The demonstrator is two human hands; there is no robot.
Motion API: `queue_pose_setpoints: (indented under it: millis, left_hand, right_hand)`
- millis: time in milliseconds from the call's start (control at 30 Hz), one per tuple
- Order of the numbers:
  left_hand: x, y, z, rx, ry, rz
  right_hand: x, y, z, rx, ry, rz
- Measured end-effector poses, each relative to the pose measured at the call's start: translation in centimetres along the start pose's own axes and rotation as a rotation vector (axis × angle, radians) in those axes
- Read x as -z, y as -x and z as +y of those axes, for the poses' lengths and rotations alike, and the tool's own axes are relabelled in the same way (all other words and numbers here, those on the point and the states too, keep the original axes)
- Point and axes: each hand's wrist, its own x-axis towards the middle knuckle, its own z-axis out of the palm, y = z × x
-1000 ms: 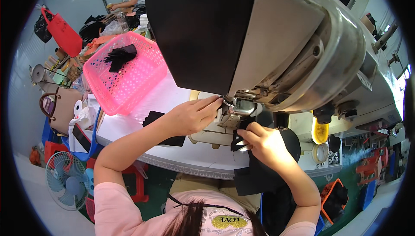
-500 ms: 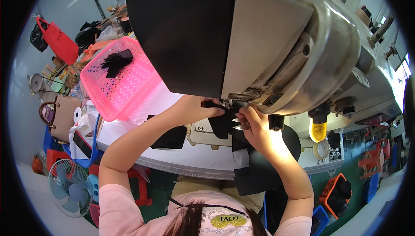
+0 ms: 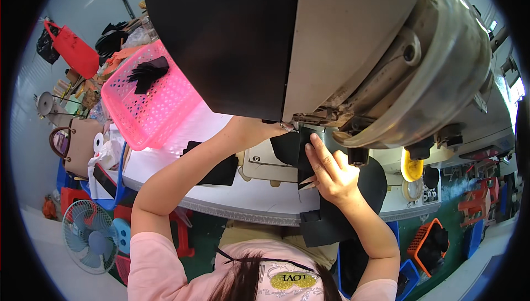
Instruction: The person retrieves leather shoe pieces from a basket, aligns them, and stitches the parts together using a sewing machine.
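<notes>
While the right hand (image 3: 331,178) lies over the work, its index and middle fingers are stretched out side by side, pressing flat on a black fabric piece (image 3: 285,150) at the needle area of the sewing machine (image 3: 353,47). The other fingers of that hand are curled round pointed metal blades (image 3: 308,182), tips jutting left; the rest of the tool is hidden. Left hand (image 3: 255,130) reaches in from the left at the fabric's far side; its fingers are behind the machine's black cover, so cannot tell whether they are apart or together

Edges: the fabric's curved left border overlies the light bed plate (image 3: 268,172). The machine head overhangs the work closely, leaving a low gap above the hands. Front edge of the white surface (image 3: 265,199) carries a ruler strip (image 3: 243,216)

Room: a band of white runs between bed plate and ruler strip. Left of it, a folded black cloth (image 3: 220,172) lies beneath the left forearm, near the pink basket (image 3: 148,138). On the right, dark cloth (image 3: 369,186) hangs past the front edge
</notes>
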Motion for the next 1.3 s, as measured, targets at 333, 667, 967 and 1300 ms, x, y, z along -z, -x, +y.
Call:
queue_pose_setpoints:
  millis: [333,667,967,1300]
  left_hand:
    - [-0.1,-0.2,-0.2,0.098,0.058,-0.042]
    - [-0.2,-1.4,-1.9,-0.034,0.003,-0.013]
    - [-1.3,1.0,-4.1,-0.175,-0.13,0.214]
    - [-3.9,3.6,-3.8,-0.899,-0.836,0.517]
  right_hand:
    - [-0.1,0.2,-0.4,-0.032,0.01,-0.006]
    - [0.4,-1.0,-0.6,-0.073,-0.084,-0.035]
    - [1.1,-0.3,-0.5,-0.046,-0.18,-0.033]
    - [2.2,-0.3,0.5,-0.019,-0.182,-0.041]
